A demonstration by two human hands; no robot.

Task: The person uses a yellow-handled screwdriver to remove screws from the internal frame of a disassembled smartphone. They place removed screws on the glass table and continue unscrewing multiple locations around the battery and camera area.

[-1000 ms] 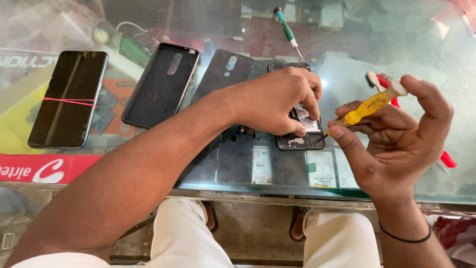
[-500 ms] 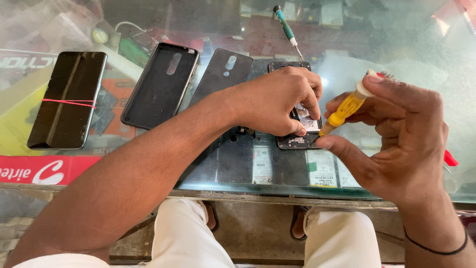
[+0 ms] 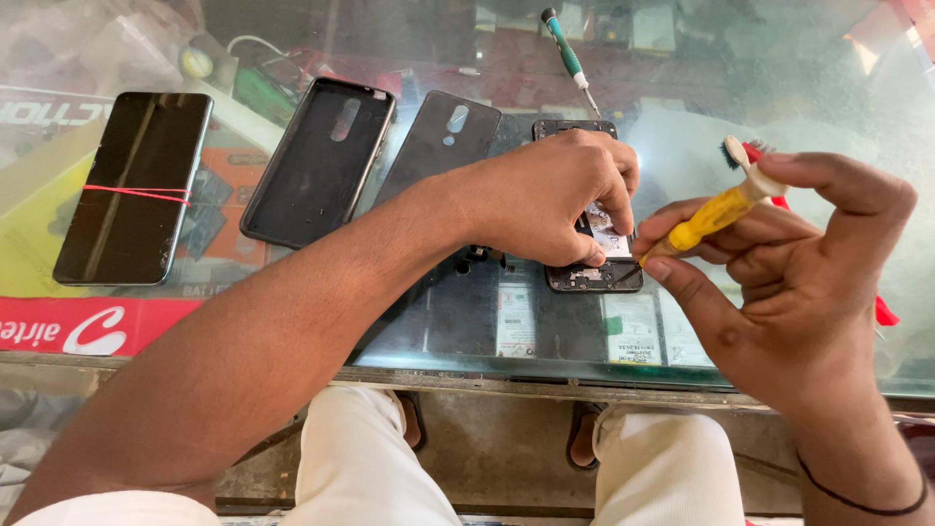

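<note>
The left hand (image 3: 545, 200) presses the opened black phone (image 3: 594, 263), thin and likely fragile, onto the glass desk (image 3: 779, 88). The right hand (image 3: 789, 263), grip pinched shut, holds a light, stiff yellow-handled screwdriver (image 3: 716, 212) mid-handle.

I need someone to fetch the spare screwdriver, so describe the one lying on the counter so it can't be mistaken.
Start at the glass counter and go to its far edge, just beyond the opened phone under the left hand. The green-handled screwdriver lies there alone, untouched; the other tool, the yellow-handled screwdriver, is in the right hand.

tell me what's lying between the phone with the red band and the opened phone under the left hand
In the head view, two things lie between the banded phone and the opened phone: a black phone case, then a dark back cover.
</note>
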